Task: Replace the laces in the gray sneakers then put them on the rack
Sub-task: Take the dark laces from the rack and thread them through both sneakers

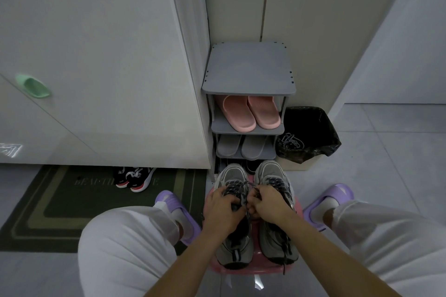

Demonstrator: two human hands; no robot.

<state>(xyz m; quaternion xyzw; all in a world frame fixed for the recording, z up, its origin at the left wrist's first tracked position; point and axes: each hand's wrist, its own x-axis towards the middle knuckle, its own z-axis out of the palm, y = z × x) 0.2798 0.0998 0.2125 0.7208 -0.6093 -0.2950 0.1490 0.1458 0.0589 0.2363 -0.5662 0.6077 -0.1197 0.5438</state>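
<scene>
A person seated with knees apart works at a pair of gray sneakers standing side by side, toes pointing away, on a pink stool (243, 270) directly beneath both hands. The left hand (222, 207) lies over the throat of the left sneaker (233, 254), fingers curled down onto its dark speckled laces (235, 188). The right hand (268, 203), knuckle to knuckle with the left, is closed in a tight pinch on a strand of lace at the gap between the two shoes; the fingertips themselves are hidden. The right sneaker (277, 241) stands just outside the right hand, its own dark laces (277, 183) threaded and untouched. Just beyond the fingertips, past the sneakers' toes, stands a gray shoe rack (248, 72); its top shelf is bare, pink slippers (251, 113) sit on the shelf below, and gray slippers (243, 147) one lower. Beyond the right hand and beside the rack is a bin lined with a black bag (313, 128), with a tangle of pale laces (289, 142) in it. Out past the left hand, a dark doormat (60, 212) lies on the tiled floor, with black-and-red sneakers (135, 177) at its far edge under a white cabinet. Purple slippers (173, 207) on the person's feet flank the stool, one to the outside of each hand.
</scene>
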